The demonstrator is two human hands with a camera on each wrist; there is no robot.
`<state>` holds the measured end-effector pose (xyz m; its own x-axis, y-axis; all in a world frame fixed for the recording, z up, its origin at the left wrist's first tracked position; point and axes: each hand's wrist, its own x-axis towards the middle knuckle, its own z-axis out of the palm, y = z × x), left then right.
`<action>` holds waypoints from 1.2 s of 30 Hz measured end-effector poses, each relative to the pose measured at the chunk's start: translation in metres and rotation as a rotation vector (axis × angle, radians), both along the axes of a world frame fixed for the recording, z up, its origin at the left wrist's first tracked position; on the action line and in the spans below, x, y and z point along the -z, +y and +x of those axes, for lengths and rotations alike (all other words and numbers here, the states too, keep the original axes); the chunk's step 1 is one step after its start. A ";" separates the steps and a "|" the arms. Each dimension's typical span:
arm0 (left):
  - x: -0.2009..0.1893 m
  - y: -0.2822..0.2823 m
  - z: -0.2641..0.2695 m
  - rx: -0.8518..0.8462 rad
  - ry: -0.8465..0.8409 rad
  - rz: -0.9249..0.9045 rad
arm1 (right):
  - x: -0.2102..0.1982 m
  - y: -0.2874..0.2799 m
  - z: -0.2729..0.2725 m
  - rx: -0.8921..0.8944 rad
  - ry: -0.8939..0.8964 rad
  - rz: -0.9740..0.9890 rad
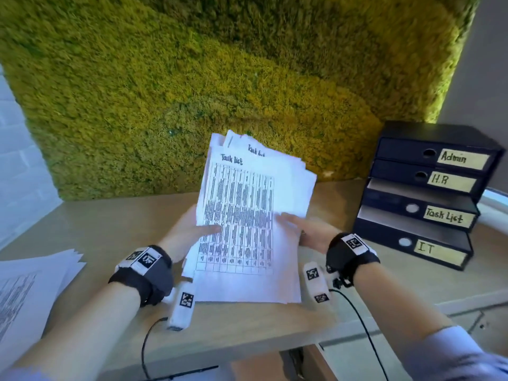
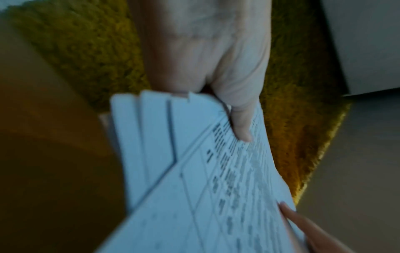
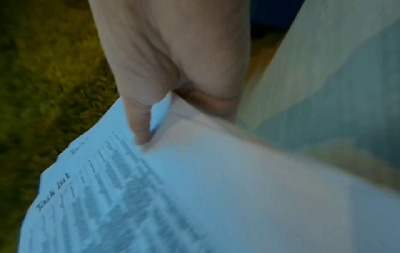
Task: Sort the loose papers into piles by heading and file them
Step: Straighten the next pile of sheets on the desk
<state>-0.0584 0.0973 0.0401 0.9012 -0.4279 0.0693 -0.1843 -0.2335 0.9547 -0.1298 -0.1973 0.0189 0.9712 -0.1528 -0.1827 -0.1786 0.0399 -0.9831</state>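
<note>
A sheaf of white papers (image 1: pixel 247 215) headed "Task List" is held tilted up above the wooden desk (image 1: pixel 115 232), its sheets fanned unevenly at the top. My left hand (image 1: pixel 192 232) grips its left edge, thumb on the printed table. My right hand (image 1: pixel 305 229) grips the right edge, thumb on top. In the left wrist view the thumb (image 2: pixel 240 123) presses the papers (image 2: pixel 205 188). The right wrist view shows the thumb (image 3: pixel 140 126) on the top sheet (image 3: pixel 173 196), with the fingers hidden beneath.
At the right stand stacked black file boxes labelled Admin (image 1: pixel 453 158), H.R (image 1: pixel 442 180), Task List (image 1: pixel 445 215) and IT (image 1: pixel 428 248). Another pile of papers (image 1: pixel 24 292) lies at the desk's left edge. A moss-green wall panel (image 1: pixel 220 78) rises behind the desk.
</note>
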 end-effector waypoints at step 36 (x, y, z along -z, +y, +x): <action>-0.125 -0.032 0.008 -0.378 -0.559 -0.442 | -0.131 0.042 -0.013 0.128 -0.607 0.049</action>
<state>-0.0503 0.0654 0.1654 0.7615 0.0709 0.6443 -0.6460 0.0021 0.7633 -0.1428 -0.1555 0.1501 0.8784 -0.2805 0.3870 0.4212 0.0716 -0.9041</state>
